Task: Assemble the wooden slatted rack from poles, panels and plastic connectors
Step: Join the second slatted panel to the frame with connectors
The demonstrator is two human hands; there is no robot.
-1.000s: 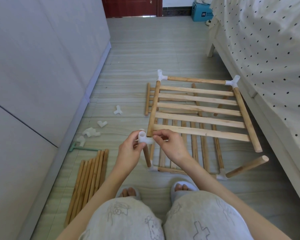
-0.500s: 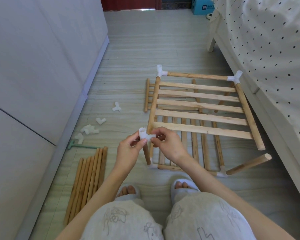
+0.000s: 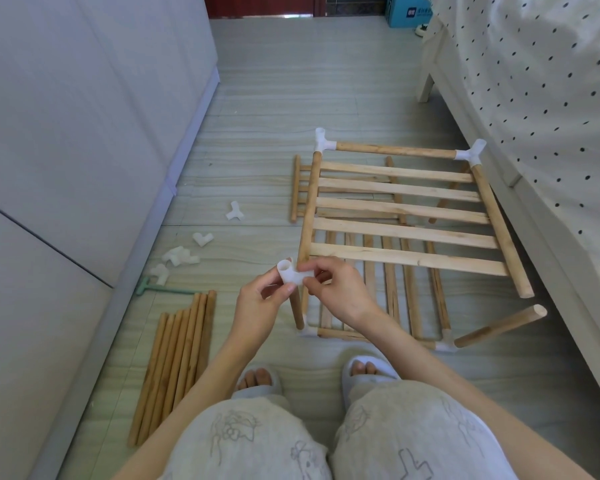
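A white plastic connector (image 3: 290, 272) sits at the top of a short upright pole (image 3: 296, 310), by the near left corner of the raised slatted panel (image 3: 402, 213). My left hand (image 3: 258, 304) pinches the connector from the left and my right hand (image 3: 336, 291) pinches it from the right. Two more white connectors (image 3: 323, 142) join the panel's far rail. Another slatted panel (image 3: 388, 296) lies on the floor beneath, with an upright pole (image 3: 499, 326) leaning at its near right corner.
Several loose poles (image 3: 174, 362) lie on the floor at the left, with a green tool (image 3: 160, 289) and several spare connectors (image 3: 181, 256) beyond them. A grey cabinet (image 3: 66, 133) runs along the left. A bed with dotted cover (image 3: 534, 116) borders the right.
The connector in my hands has lifted slightly and turned at the pole top; both hands stay on it. The view has tilted a little downward.
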